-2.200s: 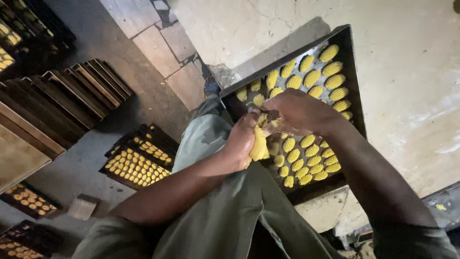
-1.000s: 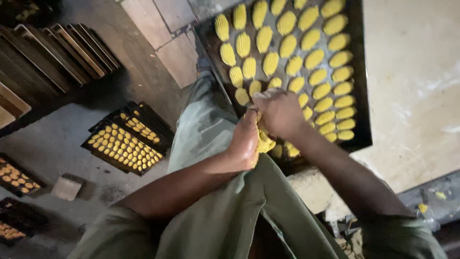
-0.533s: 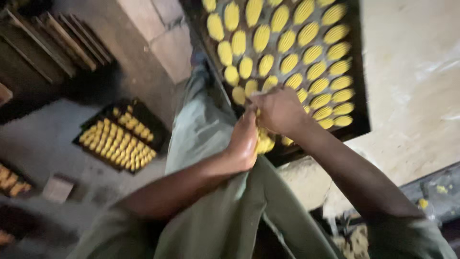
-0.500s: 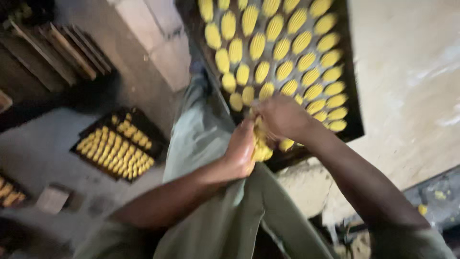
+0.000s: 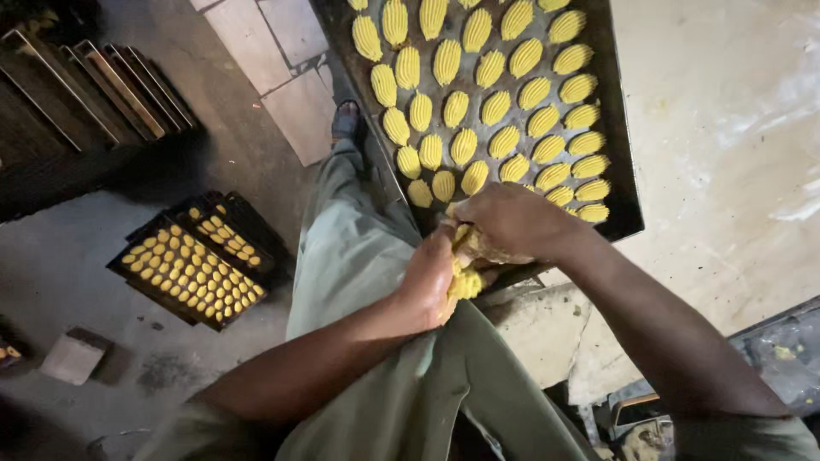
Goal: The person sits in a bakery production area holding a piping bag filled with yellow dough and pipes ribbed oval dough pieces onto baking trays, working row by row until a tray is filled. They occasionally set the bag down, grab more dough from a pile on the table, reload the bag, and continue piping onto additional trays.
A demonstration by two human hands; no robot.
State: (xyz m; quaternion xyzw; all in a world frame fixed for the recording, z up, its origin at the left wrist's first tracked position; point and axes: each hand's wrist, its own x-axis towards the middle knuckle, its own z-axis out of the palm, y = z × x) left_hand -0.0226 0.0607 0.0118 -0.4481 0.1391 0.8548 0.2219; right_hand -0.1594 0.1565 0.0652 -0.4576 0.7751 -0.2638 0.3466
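A black baking tray [image 5: 621,128] lies on a pale worktop and holds several rows of ribbed yellow dough pieces [image 5: 495,107]. At its near edge my left hand [image 5: 430,282] and my right hand [image 5: 512,224] are pressed together around a lump of yellow dough [image 5: 465,280]. The dough shows between my fingers. Both hands grip it just above the tray's front corner, over my grey-green trousers.
On the dark floor to the left sit stacked trays [image 5: 198,263] filled with small yellow pieces. Empty dark trays [image 5: 102,94] lean in a row at the upper left. A small block [image 5: 75,353] lies on the floor. The pale worktop [image 5: 726,171] stretches right.
The view has swung so more of the tray's rows show. My hands stay together on the dough at the tray's near edge, and the filled rows now reach closer to them.
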